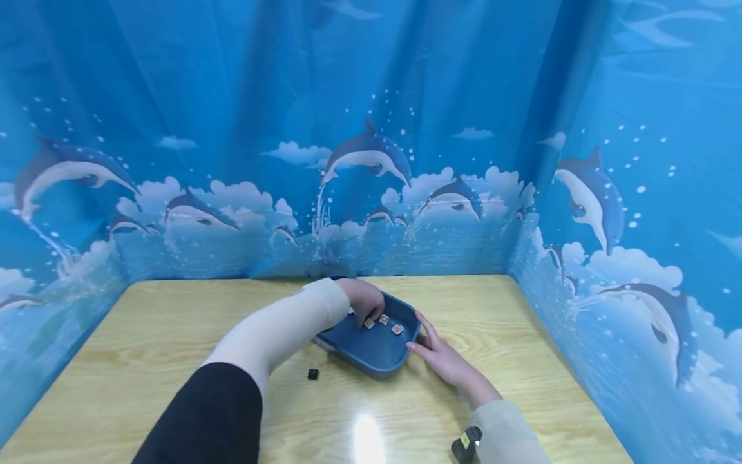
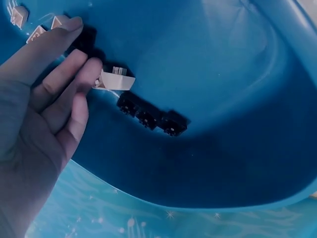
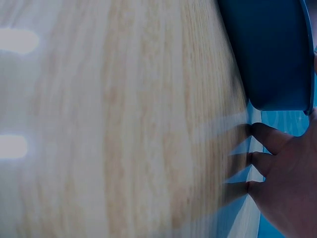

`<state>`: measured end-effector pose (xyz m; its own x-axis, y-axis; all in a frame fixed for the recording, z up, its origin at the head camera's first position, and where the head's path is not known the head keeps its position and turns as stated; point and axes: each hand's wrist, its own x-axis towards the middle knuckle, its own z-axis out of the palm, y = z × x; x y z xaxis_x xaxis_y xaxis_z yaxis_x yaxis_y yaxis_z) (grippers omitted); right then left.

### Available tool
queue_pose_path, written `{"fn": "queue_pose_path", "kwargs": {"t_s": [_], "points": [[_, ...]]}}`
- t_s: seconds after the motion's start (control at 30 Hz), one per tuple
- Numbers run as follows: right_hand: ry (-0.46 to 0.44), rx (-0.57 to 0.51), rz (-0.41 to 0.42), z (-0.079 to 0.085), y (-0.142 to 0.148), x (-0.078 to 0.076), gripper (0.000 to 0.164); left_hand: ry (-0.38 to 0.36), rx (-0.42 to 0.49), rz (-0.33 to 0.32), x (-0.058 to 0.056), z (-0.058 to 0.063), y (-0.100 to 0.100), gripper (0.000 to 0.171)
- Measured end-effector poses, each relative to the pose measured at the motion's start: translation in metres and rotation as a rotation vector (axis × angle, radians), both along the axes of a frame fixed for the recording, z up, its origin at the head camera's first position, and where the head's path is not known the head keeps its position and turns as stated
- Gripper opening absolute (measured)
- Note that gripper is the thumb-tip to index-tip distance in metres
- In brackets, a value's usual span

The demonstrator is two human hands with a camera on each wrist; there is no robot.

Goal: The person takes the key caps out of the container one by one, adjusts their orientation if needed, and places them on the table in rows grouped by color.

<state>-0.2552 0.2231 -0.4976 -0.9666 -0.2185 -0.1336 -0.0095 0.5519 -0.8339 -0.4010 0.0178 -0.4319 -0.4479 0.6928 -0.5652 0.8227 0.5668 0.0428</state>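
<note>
A dark blue tray (image 1: pixel 379 372) sits on the wooden table. My left hand (image 1: pixel 364 299) reaches down into it, fingers bent among small square pieces. In the left wrist view a white keycap-like piece (image 2: pixel 118 81) lies against the fingertips. A dark piece (image 2: pixel 85 40) shows between thumb and fingers; whether it is pinched is unclear. Black square pieces (image 2: pixel 147 118) with small raised centres lie in a row nearby. My right hand (image 1: pixel 443 361) holds the tray's right end, thumb and a finger at its rim; its other fingers (image 3: pixel 262 161) are spread at the table.
A single black piece (image 1: pixel 313 374) lies on the table (image 1: pixel 174 348), left of the tray. More white pieces (image 1: pixel 397 329) are inside the tray. A black device (image 1: pixel 466 444) is by the right sleeve. Blue dolphin-print curtains (image 1: pixel 278 129) enclose the table's back and sides.
</note>
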Motion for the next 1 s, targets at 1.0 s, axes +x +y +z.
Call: {"fn": "queue_pose_path", "kwargs": {"t_s": [1.0], "points": [[0.007, 0.034, 0.009, 0.002, 0.0, 0.0, 0.076, 0.003, 0.094, 0.108, 0.005, 0.025, -0.038, 0.016]]}}
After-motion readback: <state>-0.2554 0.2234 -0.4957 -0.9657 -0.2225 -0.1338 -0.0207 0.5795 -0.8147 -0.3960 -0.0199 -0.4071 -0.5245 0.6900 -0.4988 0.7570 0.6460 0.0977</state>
